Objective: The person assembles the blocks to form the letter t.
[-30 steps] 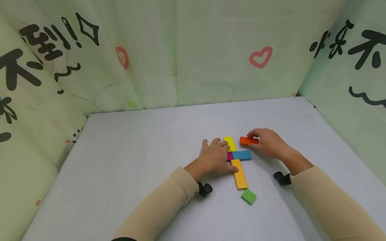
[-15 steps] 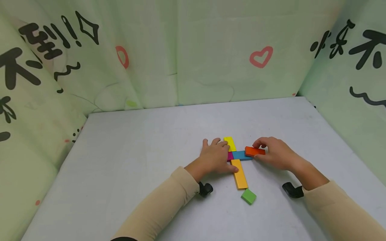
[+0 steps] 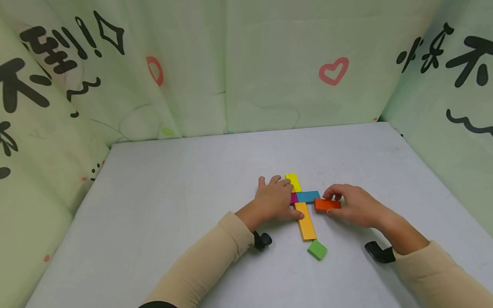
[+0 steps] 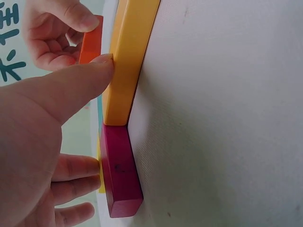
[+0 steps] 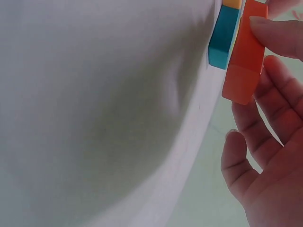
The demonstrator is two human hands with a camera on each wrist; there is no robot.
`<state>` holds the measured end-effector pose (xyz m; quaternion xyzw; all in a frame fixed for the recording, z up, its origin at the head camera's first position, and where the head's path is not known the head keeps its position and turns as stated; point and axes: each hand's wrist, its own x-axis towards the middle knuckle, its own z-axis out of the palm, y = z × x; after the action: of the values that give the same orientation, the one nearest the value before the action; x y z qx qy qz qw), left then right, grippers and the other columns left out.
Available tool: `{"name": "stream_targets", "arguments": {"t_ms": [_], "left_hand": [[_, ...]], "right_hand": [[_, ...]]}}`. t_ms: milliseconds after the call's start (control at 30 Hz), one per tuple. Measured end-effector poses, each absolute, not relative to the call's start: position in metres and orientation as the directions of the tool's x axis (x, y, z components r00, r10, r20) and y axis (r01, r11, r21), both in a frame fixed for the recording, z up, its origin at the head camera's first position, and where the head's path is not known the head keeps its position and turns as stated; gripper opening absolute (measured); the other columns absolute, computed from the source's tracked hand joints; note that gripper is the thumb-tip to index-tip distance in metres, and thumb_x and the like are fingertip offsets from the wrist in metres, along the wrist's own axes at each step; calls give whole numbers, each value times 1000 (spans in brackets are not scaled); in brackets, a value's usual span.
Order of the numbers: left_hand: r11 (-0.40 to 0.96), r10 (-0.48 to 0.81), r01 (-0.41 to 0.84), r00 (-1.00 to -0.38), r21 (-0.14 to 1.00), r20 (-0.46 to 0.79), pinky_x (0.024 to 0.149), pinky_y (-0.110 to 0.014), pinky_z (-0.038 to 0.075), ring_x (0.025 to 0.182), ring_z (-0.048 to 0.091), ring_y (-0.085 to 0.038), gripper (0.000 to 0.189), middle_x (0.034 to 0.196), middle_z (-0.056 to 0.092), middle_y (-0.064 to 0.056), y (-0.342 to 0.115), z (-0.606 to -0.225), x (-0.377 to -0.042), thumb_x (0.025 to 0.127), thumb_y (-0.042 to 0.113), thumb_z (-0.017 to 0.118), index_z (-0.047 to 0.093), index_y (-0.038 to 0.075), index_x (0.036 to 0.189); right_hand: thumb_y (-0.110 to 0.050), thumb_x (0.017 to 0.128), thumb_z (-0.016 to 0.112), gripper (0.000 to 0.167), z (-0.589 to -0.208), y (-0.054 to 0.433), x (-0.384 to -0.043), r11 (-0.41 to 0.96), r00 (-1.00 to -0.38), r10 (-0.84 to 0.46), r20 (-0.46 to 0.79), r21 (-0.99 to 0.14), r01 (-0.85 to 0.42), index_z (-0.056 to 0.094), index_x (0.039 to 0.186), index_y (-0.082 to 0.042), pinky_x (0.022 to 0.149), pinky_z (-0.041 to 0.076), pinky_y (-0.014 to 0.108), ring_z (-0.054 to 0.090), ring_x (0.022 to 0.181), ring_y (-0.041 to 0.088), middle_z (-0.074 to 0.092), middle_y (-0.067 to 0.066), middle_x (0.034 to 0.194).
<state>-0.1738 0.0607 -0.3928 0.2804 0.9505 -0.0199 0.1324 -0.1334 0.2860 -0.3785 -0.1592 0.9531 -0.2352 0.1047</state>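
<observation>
My right hand (image 3: 358,207) pinches an orange-red block (image 3: 326,205) between thumb and fingers, near the right end of the blue block (image 3: 308,197). In the right wrist view, the held block (image 5: 245,56) overlaps the teal-blue block (image 5: 224,38). My left hand (image 3: 271,201) lies spread over the left of the cross-like layout. Its thumb presses the side of a long amber block (image 4: 128,61), and its fingertips are at the yellow block (image 3: 294,182). Mostly under that hand in the head view, a magenta block (image 4: 120,170) shows fully in the left wrist view.
A small green block (image 3: 317,250) lies at the near end of the amber block. Everything sits on a white table (image 3: 173,192), bounded by a pale green printed curtain (image 3: 262,64) at the back and sides.
My right hand has carried the orange-red block toward me and slightly right, from beside the yellow block, past the blue block's end, to just nearer than it. My left hand has stayed put.
</observation>
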Motion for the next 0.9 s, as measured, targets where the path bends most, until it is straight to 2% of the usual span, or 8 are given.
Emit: {"name": "stream_targets", "arguments": {"t_ms": [433, 900], "left_hand": [[844, 523, 535, -809, 34, -267, 112, -58, 24, 143, 29, -21, 85, 154, 41, 6, 61, -393, -174, 83, 75, 58, 49, 23, 149], [848, 517, 529, -810, 35, -276, 112, -58, 24, 144, 29, -21, 84, 154, 41, 6, 61, -392, -173, 83, 75, 59, 49, 23, 149]], "right_hand": [[-14, 84, 78, 30, -381, 284, -119, 835, -910, -373, -184, -494, -242, 64, 110, -10, 75, 50, 33, 52, 90, 19, 58, -3, 94], [-16, 81, 80, 38, -380, 285, -106, 835, -889, -403, -216, -484, -261, 66, 116, -9, 80, 51, 38, 53, 93, 18, 60, -5, 100]]}}
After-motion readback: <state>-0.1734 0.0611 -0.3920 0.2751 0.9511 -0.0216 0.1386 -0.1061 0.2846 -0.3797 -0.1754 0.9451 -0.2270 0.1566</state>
